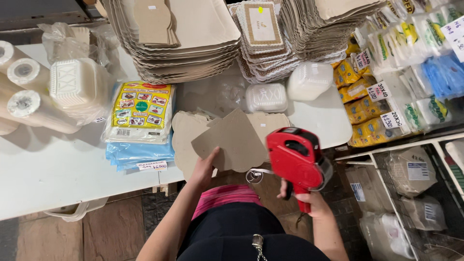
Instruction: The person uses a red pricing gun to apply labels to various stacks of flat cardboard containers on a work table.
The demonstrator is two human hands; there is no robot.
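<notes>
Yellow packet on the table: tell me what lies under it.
Under the yellow packet lies a stack of blue plastic packs on the white table. How many packs, and whatever lies between them, stays covered.

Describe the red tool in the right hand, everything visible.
The red price-label gun is a glossy plastic pistol-shaped tool with a black top edge and a greyish round part at its rear right. The right hand grips its handle from below, holding it tilted in the air beside a brown cardboard piece that the left hand holds. It appears slightly motion-blurred.
</notes>
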